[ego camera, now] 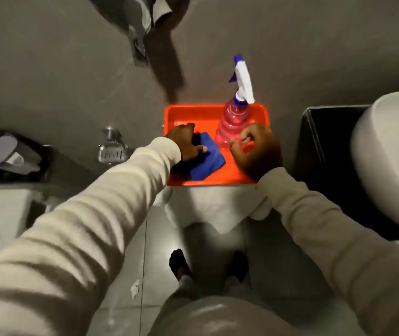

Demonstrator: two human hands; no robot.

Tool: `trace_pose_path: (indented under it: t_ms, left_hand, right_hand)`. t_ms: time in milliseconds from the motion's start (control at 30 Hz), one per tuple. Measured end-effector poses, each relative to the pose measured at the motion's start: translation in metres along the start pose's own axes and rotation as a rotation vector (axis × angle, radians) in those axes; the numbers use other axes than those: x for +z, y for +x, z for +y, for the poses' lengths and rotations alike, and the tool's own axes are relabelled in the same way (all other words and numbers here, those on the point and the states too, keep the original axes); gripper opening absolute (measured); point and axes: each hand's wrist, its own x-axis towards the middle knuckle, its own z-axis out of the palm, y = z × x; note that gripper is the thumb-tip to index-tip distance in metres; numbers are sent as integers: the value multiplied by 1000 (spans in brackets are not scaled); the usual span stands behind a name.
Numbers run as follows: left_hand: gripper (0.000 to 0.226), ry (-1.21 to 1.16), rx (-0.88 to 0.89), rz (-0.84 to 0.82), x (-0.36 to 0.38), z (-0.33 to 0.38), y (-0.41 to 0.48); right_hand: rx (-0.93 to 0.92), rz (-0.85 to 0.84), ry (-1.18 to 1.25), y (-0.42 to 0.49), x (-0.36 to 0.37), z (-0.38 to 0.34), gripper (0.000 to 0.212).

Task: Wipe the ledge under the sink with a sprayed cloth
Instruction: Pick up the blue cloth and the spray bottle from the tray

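We look down past a white sink [387, 156] at right to an orange tray [193, 112] holding a pink spray bottle [231, 122] and blue cloth [208, 158]. Our left hand [187, 144] presses the cloth; our right hand [254, 149] curls half-closed beside the bottle's base. No legible labels.

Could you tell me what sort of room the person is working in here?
Most likely a bathroom: a white washbasin stands at the right, a metal soap dish is fixed to the grey wall, and the orange tray seems to rest on a toilet cistern.
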Motion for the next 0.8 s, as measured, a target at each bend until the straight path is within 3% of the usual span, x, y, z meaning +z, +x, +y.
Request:
trace_pose_path:
  t_ms: [100, 200, 333, 400, 500, 600, 700, 800]
  left_hand:
    - [68, 161, -10, -146, 5, 0, 16]
    - [66, 233, -30, -228, 0, 8, 27]
    - [59, 233, -104, -189, -7, 10, 42]
    - [53, 176, -134, -181, -4, 12, 42]
    - [41, -50, -211, -205, -9, 15, 40]
    - [14, -379, -239, -226, -14, 15, 29]
    - [22, -789, -246, -203, -16, 10, 17]
    - [37, -1173, -160, -88, -34, 12, -34]
  right_hand:
    - [233, 59, 86, 26, 9, 13, 51]
    - [268, -5, 224, 61, 14, 9, 76]
    - [117, 73, 162, 93, 27, 2, 39]
    - [152, 77, 199, 99, 35, -2, 29]
    - [232, 59, 334, 109, 36, -6, 43]
    - [173, -34, 266, 107, 28, -6, 49]
    - [48, -263, 319, 125, 2, -8, 63]
    - [-66, -630, 397, 120, -54, -41, 75]
